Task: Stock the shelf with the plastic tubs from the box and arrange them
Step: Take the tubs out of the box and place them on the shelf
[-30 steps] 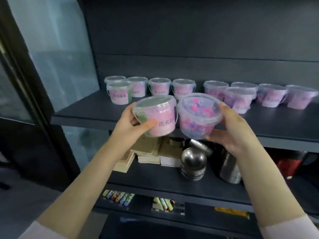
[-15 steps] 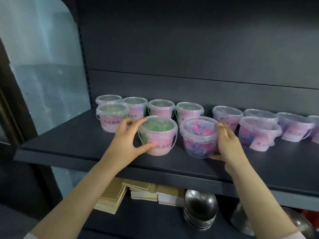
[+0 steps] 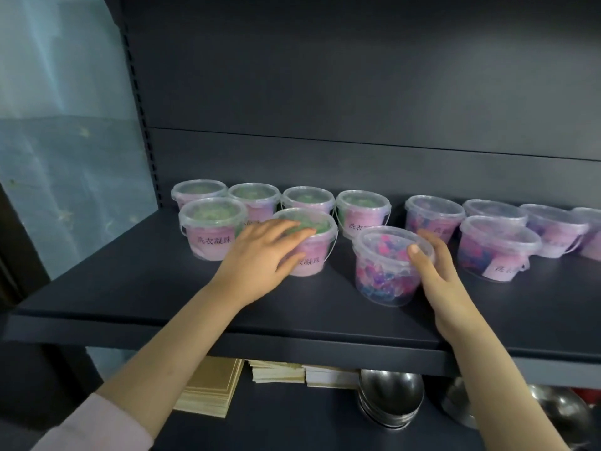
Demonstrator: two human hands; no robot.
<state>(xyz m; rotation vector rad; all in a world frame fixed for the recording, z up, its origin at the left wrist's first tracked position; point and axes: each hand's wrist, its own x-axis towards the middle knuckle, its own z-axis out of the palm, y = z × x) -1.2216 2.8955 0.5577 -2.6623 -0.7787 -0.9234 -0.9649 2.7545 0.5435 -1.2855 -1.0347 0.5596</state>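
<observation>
Farther back, green tub (image 3: 314, 259) under left hand (image 3: 260, 255); right hand (image 3: 437, 271) round purple tub (image 3: 380, 271).

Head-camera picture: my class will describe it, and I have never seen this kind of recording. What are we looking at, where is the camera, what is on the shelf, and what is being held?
There is no machine here. A person wears one camera on the head, looking forward and down, so the two bare arms reaching in are their own. The left hand rests across the lid of a green-filled tub, with the thumb against its side. The right hand curls round a pink-and-blue-filled tub, with the thumb on its rim. Both tubs stand on the dark shelf, in front of more lidded tubs: green-filled ones to the left and pink-and-blue ones to the right. Underneath lie stacks of paper and metal bowls.
</observation>
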